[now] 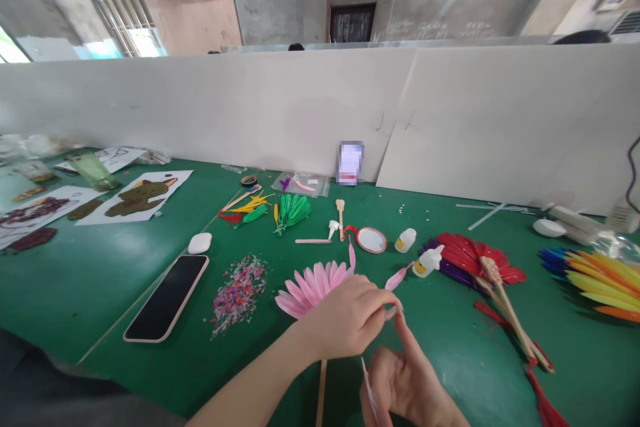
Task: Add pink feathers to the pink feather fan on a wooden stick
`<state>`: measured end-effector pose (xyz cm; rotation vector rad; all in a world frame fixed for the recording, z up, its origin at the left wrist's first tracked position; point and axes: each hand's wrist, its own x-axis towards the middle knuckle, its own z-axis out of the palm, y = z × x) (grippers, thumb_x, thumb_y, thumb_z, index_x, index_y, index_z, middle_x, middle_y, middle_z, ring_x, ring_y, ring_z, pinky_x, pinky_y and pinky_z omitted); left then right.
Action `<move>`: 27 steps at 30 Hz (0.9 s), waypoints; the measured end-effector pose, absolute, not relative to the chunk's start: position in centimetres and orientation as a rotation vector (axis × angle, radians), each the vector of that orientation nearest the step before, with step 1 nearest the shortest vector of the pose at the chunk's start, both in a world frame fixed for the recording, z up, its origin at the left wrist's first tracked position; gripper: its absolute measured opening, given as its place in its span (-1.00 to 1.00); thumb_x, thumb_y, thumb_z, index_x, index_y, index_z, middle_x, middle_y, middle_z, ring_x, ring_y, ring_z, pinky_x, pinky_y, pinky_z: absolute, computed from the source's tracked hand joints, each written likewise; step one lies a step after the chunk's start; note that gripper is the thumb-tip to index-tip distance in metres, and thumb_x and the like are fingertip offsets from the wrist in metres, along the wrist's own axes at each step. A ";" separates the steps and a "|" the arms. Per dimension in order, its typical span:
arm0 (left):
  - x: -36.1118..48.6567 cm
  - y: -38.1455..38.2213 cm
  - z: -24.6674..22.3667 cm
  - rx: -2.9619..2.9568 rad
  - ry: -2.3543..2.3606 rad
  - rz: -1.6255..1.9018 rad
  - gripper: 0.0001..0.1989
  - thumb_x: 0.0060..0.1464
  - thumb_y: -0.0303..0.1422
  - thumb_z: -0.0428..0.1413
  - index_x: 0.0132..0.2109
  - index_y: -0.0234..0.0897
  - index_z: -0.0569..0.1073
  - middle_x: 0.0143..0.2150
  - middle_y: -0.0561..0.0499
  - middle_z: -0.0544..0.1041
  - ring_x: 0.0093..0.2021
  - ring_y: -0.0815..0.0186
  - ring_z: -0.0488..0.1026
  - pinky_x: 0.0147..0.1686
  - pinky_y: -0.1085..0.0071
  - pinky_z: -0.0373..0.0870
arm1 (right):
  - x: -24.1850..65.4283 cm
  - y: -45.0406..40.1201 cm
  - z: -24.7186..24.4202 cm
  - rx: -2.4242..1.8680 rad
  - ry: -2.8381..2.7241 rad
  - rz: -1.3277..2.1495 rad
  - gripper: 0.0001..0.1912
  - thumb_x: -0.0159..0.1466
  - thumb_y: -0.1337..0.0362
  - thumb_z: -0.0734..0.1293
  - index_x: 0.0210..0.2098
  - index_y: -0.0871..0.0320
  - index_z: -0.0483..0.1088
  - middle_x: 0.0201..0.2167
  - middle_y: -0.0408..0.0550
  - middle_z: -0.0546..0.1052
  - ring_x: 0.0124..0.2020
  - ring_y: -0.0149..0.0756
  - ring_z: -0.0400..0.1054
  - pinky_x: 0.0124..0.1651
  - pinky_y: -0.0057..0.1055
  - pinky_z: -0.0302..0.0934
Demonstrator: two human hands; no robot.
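My left hand [350, 317] is closed, its fingertips brought to the tip of my right index finger. Whether something small is pinched there is hidden. Below it, my right hand [405, 373] has its index finger stretched up and its other fingers curled around a thin pink petal [369, 387], seen nearly edge-on. A fan of pink petals [310, 287] lies partly covered by my left hand and wrist, with a wooden stick [321, 390] showing below my forearm. Loose pink petals, one [397, 278] beyond my fingertips, lie near an open glue bottle [426, 263].
A phone [167, 297] and a heap of pink and purple sequins [239, 293] lie to the left. Red and purple fans [480, 260] lie right. Behind are a small white glue bottle [405, 240], a round mirror [371, 240] and green petals [293, 213]. A white partition [250, 107] stands across the back.
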<state>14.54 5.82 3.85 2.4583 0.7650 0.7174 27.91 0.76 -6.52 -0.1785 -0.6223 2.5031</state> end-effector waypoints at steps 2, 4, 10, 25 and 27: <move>14.6 5.7 3.8 2.486 0.792 0.705 -0.74 0.24 -0.47 -0.19 -0.07 -0.34 0.37 -0.22 -0.08 0.49 -0.21 0.30 0.35 -0.15 0.38 0.30 | 27.9 0.8 -6.6 -0.242 -0.619 2.506 0.16 0.00 -0.44 -0.34 -0.74 0.39 0.45 -0.76 0.18 0.43 -0.76 -0.40 0.23 -0.61 -0.48 0.17; 14.7 5.7 3.7 2.500 0.810 0.691 -0.73 0.24 -0.47 -0.20 -0.07 -0.33 0.36 -0.20 -0.08 0.49 -0.20 0.30 0.34 -0.15 0.36 0.31 | 27.9 0.9 -6.7 -0.291 -0.627 2.514 0.16 -0.03 -0.45 -0.37 -0.76 0.38 0.42 -0.77 0.17 0.43 -0.78 -0.41 0.21 -0.64 -0.49 0.15; 14.7 5.6 3.5 2.497 0.805 0.714 -0.73 0.25 -0.48 -0.21 -0.06 -0.34 0.35 -0.15 -0.10 0.48 -0.16 0.29 0.34 -0.12 0.34 0.32 | 28.0 0.9 -6.9 -0.307 -0.626 2.519 0.19 -0.04 -0.45 -0.35 -0.72 0.43 0.45 -0.74 0.23 0.46 -0.79 -0.41 0.23 -0.66 -0.49 0.15; 14.4 6.0 3.1 2.582 0.823 0.609 -0.78 0.24 -0.48 -0.17 -0.09 -0.34 0.35 -0.18 -0.08 0.45 -0.15 0.28 0.33 -0.11 0.34 0.31 | 28.2 1.3 -5.6 -0.293 -0.742 2.462 0.22 0.06 -0.38 -0.38 -0.61 0.49 0.52 -0.74 0.22 0.46 -0.84 -0.42 0.21 -0.77 -0.52 0.06; 14.5 6.1 3.2 2.603 0.827 0.616 -0.79 0.22 -0.50 -0.17 -0.13 -0.35 0.35 -0.22 -0.07 0.45 -0.18 0.28 0.33 -0.14 0.35 0.31 | 28.2 1.4 -5.5 -0.297 -0.766 2.465 0.20 0.09 -0.36 -0.37 -0.60 0.49 0.52 -0.75 0.20 0.45 -0.85 -0.43 0.19 -0.78 -0.53 0.03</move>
